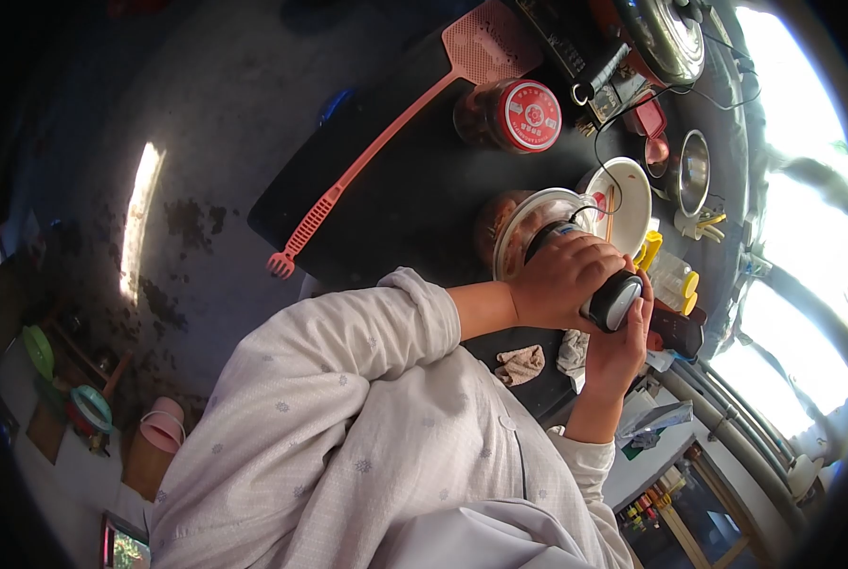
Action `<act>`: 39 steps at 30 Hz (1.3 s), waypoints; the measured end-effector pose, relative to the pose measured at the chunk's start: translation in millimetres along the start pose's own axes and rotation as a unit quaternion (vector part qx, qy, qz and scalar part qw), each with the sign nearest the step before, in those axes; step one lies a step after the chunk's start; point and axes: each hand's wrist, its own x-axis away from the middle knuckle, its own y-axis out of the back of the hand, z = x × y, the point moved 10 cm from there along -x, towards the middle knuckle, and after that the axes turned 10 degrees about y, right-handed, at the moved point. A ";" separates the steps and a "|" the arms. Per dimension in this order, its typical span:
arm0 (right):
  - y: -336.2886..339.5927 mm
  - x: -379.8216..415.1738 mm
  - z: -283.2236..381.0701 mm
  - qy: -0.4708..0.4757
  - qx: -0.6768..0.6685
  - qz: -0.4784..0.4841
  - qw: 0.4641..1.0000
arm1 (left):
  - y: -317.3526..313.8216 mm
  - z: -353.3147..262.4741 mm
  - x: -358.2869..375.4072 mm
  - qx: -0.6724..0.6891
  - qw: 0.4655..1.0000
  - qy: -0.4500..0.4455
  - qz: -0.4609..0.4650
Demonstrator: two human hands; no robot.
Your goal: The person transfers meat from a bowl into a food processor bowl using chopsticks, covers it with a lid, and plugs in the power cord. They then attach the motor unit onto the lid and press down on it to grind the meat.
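My left hand [564,283] is wrapped over a black corded motor unit [617,302] with a silver disc on its end. From the other side my right hand [623,351] grips the same unit, fingers curled along its edge. The unit stands over a clear bowl [504,237] with a white rim and reddish-brown contents. A thin black cord [606,156] loops away above the hands. Beside the bowl sits a white dish [638,204] with chopsticks in it. The lower part of the unit is hidden by my left hand.
A jar with a red lid [533,116] and a pink fly swatter [376,142] lie on the dark table [400,204]. Near my hands are yellow-capped bottles [675,275], a steel bowl [694,173] and a brown cloth [520,365]. A lidded pot [665,43] stands farther back.
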 end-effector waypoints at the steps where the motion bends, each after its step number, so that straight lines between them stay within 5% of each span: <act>1: -0.4 0.6 0.3 -0.001 0.000 -0.006 1.000 | -0.1 0.3 0.2 0.001 1.000 0.000 0.000; 39: 3.5 1.4 -2.0 0.014 0.000 -0.041 0.999 | -2.1 3.2 0.0 -0.007 1.000 0.010 0.012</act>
